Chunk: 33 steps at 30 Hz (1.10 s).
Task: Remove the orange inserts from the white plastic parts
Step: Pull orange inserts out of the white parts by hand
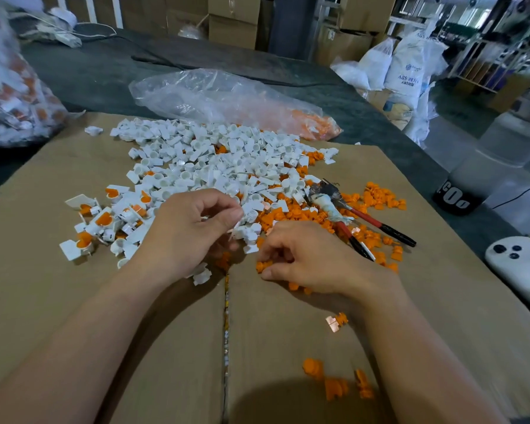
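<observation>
A big heap of empty white plastic parts [214, 157] covers the middle of the cardboard sheet [74, 301]. To its left lie white parts with orange inserts [104, 220] still inside. Loose orange inserts [291, 214] are spread to the right of my hands. My left hand [187, 234] pinches a small white part [237, 224] between thumb and fingers, just above the cardboard. My right hand [303, 260] lies beside it with curled fingers pinching an orange insert [263, 266] at its fingertips.
Red-handled pliers [349, 215] lie right of the heap. A clear bag [227, 99] with orange pieces sits behind it, another full bag [13, 87] at far left. Several orange inserts [334, 381] lie near me. A white controller [520, 258] rests at the right edge.
</observation>
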{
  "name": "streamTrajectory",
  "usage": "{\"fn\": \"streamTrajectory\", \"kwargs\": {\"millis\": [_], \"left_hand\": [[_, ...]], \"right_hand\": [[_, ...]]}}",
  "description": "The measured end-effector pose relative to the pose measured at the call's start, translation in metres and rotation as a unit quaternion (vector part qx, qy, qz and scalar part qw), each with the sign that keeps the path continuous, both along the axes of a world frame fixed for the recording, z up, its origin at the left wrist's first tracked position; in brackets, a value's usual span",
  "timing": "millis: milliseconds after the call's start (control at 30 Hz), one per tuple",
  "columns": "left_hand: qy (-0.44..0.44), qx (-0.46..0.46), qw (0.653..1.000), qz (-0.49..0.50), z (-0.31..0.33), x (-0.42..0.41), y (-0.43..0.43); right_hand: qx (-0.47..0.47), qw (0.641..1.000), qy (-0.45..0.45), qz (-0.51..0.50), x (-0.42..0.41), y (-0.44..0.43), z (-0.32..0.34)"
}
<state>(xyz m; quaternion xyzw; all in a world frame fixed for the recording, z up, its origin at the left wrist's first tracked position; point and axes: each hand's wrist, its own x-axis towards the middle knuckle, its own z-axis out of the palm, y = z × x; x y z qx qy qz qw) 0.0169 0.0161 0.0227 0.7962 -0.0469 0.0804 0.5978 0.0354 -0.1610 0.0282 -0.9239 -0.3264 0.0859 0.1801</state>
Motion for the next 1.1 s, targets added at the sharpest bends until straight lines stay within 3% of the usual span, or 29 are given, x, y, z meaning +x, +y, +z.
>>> {"fn": "streamTrajectory", "kwargs": {"millis": [167, 267, 333, 867, 1100], "left_hand": [[0.105, -0.187, 0.976, -0.047, 0.001, 0.001, 0.002], [0.115, -0.237, 0.962, -0.07, 0.002, 0.001, 0.002], [0.117, -0.246, 0.959, -0.079, 0.002, 0.0, 0.002], [0.114, -0.197, 0.968, -0.109, 0.005, -0.004, -0.004], [0.125, -0.24, 0.958, -0.098, 0.003, -0.004, -0.006]], "right_hand": [[0.173, 0.98, -0.009, -0.094, -0.003, -0.003, 0.005], [0.295, 0.947, -0.017, -0.123, -0.005, 0.001, 0.007], [0.329, 0.935, -0.024, -0.127, -0.006, 0.003, 0.006], [0.36, 0.924, -0.018, -0.131, -0.012, 0.014, 0.008], [0.361, 0.921, -0.006, -0.146, -0.014, 0.016, 0.006]]}}
